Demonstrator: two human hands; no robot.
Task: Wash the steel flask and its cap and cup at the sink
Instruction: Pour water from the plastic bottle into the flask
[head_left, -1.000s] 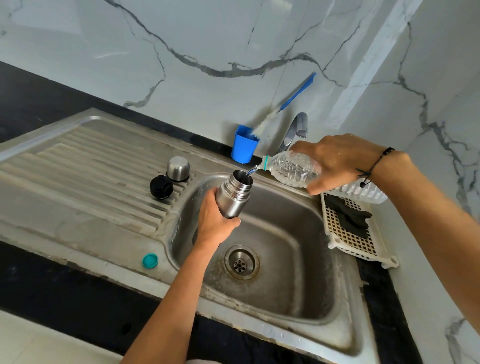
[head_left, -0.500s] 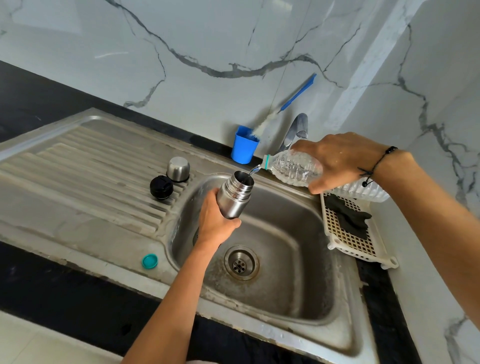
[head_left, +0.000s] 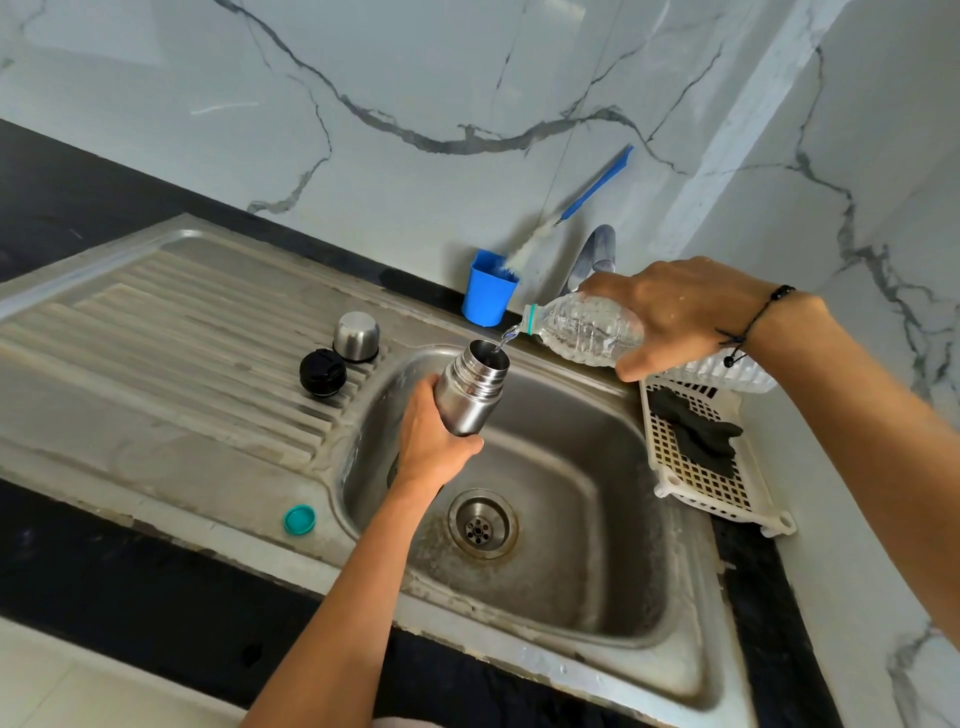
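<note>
Compared with a second ago, little has altered: the open cylindrical steel flask (head_left: 470, 397) is still held tilted over the steel sink basin (head_left: 587, 525) by the left hand (head_left: 431, 441), whose grip is curled round its body. The clear ribbed plastic bottle (head_left: 582, 328) is still gripped by the right hand (head_left: 675, 312), and a thin stream is being poured into the flask's mouth. Filling is judged unfinished; the black round cap (head_left: 322, 372) and domed steel cup (head_left: 356, 336) are left unwashed on the drainboard (head_left: 156, 332).

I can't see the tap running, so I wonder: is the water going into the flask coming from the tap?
No, the right hand tips a clear plastic bottle whose water runs into the open flask, gripped by the left hand.
</note>
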